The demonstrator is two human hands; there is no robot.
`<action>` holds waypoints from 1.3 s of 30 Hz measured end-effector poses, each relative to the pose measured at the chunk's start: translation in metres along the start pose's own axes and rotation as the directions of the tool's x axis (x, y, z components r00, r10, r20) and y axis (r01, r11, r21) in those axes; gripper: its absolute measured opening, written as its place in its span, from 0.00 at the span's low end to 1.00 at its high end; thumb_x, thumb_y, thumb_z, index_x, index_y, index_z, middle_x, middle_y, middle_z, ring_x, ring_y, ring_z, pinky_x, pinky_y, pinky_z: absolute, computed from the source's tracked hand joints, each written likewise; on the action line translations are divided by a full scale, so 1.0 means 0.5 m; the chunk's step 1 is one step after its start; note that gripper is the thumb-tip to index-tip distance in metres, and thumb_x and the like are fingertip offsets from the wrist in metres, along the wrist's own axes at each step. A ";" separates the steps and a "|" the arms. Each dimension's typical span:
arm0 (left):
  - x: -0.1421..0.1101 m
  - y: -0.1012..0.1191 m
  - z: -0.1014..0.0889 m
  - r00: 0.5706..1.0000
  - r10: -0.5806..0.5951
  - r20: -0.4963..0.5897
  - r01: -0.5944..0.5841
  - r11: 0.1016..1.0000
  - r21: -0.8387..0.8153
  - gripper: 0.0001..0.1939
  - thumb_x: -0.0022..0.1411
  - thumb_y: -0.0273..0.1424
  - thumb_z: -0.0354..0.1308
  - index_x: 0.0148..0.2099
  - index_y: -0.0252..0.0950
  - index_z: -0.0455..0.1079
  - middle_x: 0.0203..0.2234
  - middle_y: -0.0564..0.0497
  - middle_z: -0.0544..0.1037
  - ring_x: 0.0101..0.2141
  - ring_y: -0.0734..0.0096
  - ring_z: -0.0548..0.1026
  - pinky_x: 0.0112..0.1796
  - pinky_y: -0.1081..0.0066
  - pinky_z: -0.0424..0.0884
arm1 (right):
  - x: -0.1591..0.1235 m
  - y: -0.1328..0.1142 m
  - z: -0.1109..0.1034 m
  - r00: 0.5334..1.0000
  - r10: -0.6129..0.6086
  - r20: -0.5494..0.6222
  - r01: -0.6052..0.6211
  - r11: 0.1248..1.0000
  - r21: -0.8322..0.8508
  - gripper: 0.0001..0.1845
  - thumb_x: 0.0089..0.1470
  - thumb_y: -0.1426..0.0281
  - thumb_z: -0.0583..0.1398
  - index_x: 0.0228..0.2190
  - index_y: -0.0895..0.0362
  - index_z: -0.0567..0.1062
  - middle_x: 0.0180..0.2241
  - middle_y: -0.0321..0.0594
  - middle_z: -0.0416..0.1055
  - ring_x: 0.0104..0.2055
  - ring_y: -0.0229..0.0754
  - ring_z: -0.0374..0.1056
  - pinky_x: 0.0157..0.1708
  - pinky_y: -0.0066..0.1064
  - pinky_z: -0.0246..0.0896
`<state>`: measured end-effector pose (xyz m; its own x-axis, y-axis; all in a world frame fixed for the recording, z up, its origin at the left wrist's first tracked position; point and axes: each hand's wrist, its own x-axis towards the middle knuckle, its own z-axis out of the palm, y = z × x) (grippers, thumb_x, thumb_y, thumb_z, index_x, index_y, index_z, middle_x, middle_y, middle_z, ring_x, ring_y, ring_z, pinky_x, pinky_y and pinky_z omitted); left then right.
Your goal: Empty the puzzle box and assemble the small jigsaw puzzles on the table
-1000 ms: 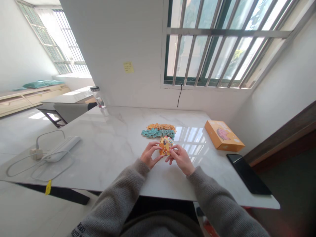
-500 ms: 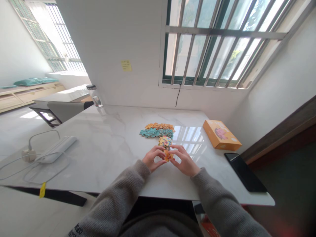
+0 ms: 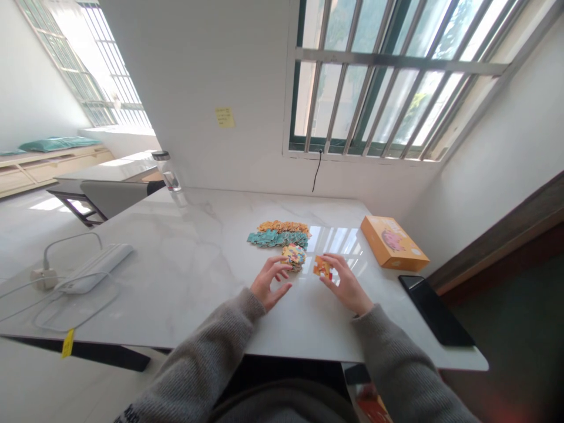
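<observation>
The mixed-colour stack [image 3: 294, 255] of puzzle pieces sits on the pale marbled surface [image 3: 211, 264]. Just right of the stack, the right hand [image 3: 350, 286] has its grip pinching an orange puzzle piece [image 3: 321, 266] (a bit of red shows at its lower edge), apart from the stack. At the stack's near left side, the left hand [image 3: 269, 284] has its grip spread, thumb and fingers well apart; whether the fingertips touch the stack I cannot tell. Just beyond the stack lie the teal pieces [image 3: 275, 238], with the row of orange pieces [image 3: 282, 225] behind them. Well right of the stack stands the orange box [image 3: 393, 242]; far to its left lies the white power strip [image 3: 99, 269].
</observation>
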<state>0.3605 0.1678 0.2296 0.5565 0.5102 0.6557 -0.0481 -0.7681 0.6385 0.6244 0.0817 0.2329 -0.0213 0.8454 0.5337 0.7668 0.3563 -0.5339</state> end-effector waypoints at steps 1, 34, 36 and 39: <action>0.000 -0.001 0.000 1.000 0.002 -0.025 -0.001 1.000 0.031 0.16 0.64 0.27 0.58 0.54 0.39 0.67 0.55 0.40 0.66 0.33 0.74 0.76 0.34 0.68 0.77 | 0.005 0.033 -0.016 0.999 0.039 -0.028 -0.041 0.998 -0.058 0.27 0.58 0.67 0.60 0.59 0.50 0.65 0.57 0.48 0.65 0.61 0.54 0.61 0.61 0.52 0.58; 0.009 -0.010 -0.008 0.994 0.006 -0.110 0.020 0.972 0.233 0.08 0.64 0.25 0.54 0.44 0.38 0.71 0.44 0.45 0.72 0.36 0.68 0.73 0.35 0.67 0.73 | 0.022 0.155 -0.058 0.945 0.314 -0.097 -0.316 0.790 -0.526 0.22 0.59 0.60 0.58 0.53 0.55 0.74 0.51 0.50 0.69 0.53 0.58 0.61 0.53 0.49 0.57; 0.024 -0.017 -0.015 0.984 -0.009 -0.177 0.058 0.960 0.275 0.08 0.63 0.26 0.55 0.44 0.39 0.72 0.42 0.45 0.73 0.44 0.61 0.72 0.42 0.62 0.73 | 0.037 0.117 -0.045 0.967 0.191 -0.165 -0.248 0.848 -0.469 0.22 0.61 0.63 0.56 0.54 0.55 0.72 0.52 0.50 0.68 0.55 0.57 0.60 0.56 0.50 0.55; 0.051 -0.042 -0.024 0.982 -0.049 -0.184 0.106 0.943 0.314 0.09 0.61 0.29 0.59 0.45 0.39 0.71 0.43 0.45 0.74 0.48 0.58 0.70 0.50 0.55 0.70 | 0.064 0.036 -0.007 0.990 -0.037 -0.139 -0.008 0.951 -0.308 0.20 0.63 0.67 0.53 0.56 0.54 0.70 0.51 0.47 0.69 0.55 0.52 0.61 0.58 0.47 0.56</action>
<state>0.3656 0.2016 0.2380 0.3957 0.6100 0.6865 0.2742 -0.7919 0.5456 0.6395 0.1138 0.2427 0.0401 0.7682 0.6389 0.9274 0.2094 -0.3100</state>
